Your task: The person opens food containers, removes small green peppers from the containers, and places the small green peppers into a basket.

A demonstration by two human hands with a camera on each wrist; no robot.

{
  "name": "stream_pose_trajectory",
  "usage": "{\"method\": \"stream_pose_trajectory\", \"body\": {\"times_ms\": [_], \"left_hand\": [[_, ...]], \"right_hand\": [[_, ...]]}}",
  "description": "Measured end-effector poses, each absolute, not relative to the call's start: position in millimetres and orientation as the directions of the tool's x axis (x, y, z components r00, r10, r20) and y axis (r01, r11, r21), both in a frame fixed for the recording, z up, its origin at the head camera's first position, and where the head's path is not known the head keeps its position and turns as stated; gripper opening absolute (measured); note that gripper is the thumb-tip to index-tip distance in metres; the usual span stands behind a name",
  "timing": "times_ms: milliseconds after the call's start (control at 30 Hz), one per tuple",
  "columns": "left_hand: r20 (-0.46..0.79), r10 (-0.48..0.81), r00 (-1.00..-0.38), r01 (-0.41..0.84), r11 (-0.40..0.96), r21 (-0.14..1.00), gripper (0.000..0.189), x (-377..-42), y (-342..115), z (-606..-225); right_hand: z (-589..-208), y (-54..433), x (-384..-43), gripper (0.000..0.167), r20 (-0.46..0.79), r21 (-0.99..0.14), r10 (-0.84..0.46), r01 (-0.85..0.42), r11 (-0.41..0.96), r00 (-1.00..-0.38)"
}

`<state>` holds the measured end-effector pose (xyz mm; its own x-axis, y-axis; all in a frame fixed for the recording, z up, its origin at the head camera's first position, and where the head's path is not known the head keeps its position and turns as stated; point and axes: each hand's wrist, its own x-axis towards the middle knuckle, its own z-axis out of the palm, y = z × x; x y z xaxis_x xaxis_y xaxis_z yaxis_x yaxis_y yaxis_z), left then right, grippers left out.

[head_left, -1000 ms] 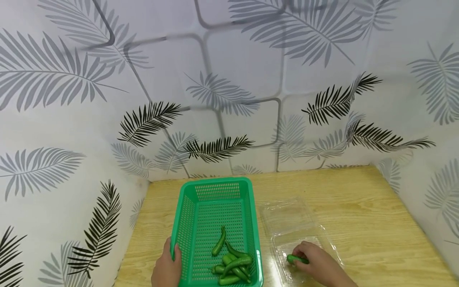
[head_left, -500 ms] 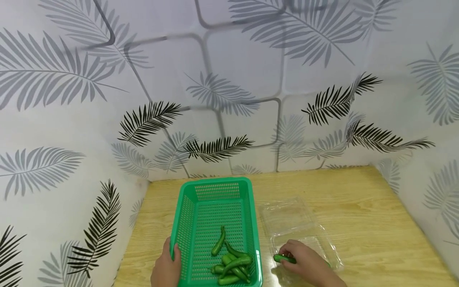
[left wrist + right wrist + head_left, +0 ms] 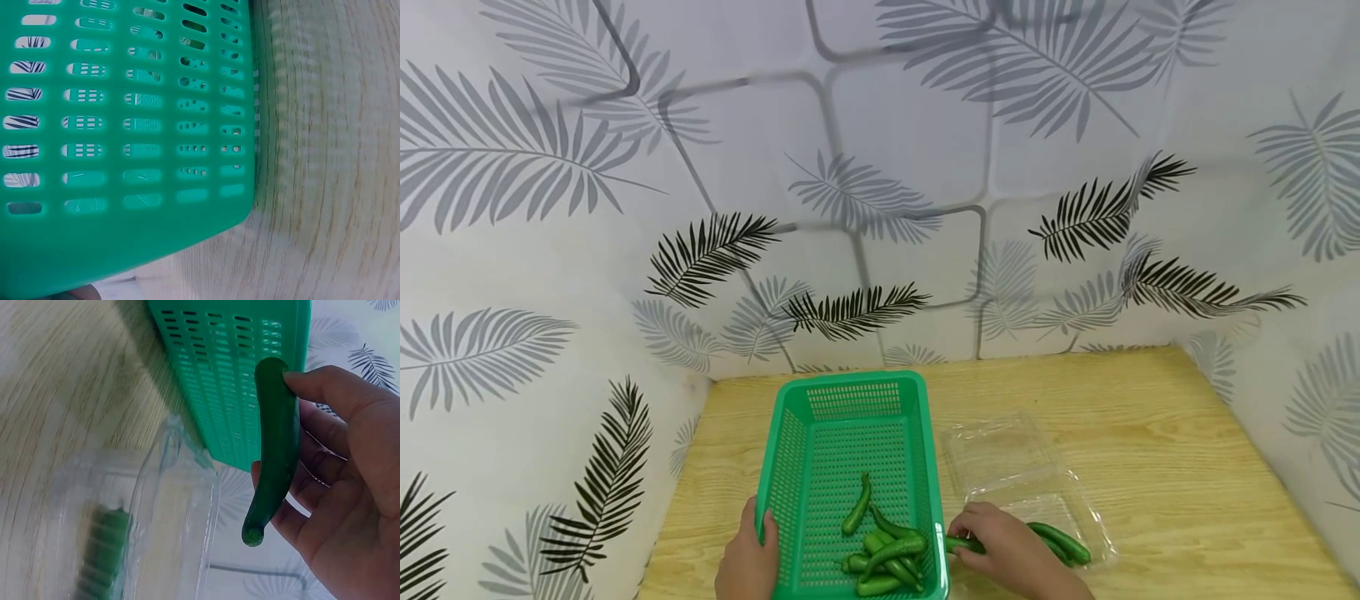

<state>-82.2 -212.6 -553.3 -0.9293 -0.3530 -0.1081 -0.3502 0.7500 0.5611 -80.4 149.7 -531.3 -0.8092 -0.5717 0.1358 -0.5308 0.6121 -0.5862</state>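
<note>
My left hand (image 3: 748, 554) grips the left rim of a green plastic basket (image 3: 931, 467), thumb over the edge; the left wrist view shows mostly the slotted outer wall (image 3: 112, 231). Several green chili peppers (image 3: 891, 550) lie at the near end inside the basket. Beside the right wall, my right hand (image 3: 1000, 550) holds another green pepper (image 3: 276, 450), its thumb and fingertips pinching it in the right wrist view. Just behind that hand, green peppers (image 3: 1063, 542) lie in an open clear plastic clamshell box (image 3: 1093, 525), partly hidden by the hand and wrist.
The box's clear lid (image 3: 1000, 454) lies folded back toward the far side of the wood-grain table (image 3: 1195, 467). A leaf-patterned wall covering (image 3: 910, 167) surrounds the table's back and sides.
My right hand has moved left with the pepper, from over the clear box to the basket's right edge. Peppers in the box have come into view behind it. The left hand stays put.
</note>
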Motion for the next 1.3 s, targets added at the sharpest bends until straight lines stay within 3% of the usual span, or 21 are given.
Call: {"method": "stream_pose_trajectory", "body": {"times_ms": [133,467,600,733,933,1300], "left_hand": [[-0.107,-0.352,-0.93,-0.349,0.751,0.561,0.047,-82,-213,-554],[-0.084,-0.352,-0.932,-0.336,0.758,0.559,0.048,-84,-215,-556],[-0.089,-0.349,-0.933,-0.337,0.759,0.557,0.05,-84,-217,-555],[-0.101,-0.349,-0.932,-0.344,0.757,0.556,0.05,-84,-216,-556],[-0.097,-0.353,-0.931,-0.344,0.754,0.56,0.047,-83,-213,-553],[-0.12,-0.341,-0.932,-0.346,0.746,0.57,0.049,-83,-215,-556]], "right_hand": [[-531,147,-80,0.01,0.156,-0.559,-0.579,-0.555,0.616,-0.8],[-516,159,-86,0.012,0.227,-0.5,-0.411,-0.467,0.729,-0.883],[-507,161,-92,0.014,0.258,-0.51,-0.308,-0.4,0.761,-0.916],[-500,156,-95,0.014,0.267,-0.552,-0.299,-0.4,0.732,-0.916],[-494,138,-95,0.014,0.302,-0.596,-0.395,-0.495,0.632,-0.868],[-498,100,-94,0.015,0.436,-0.434,-0.6,-0.741,0.513,-0.671]]}}
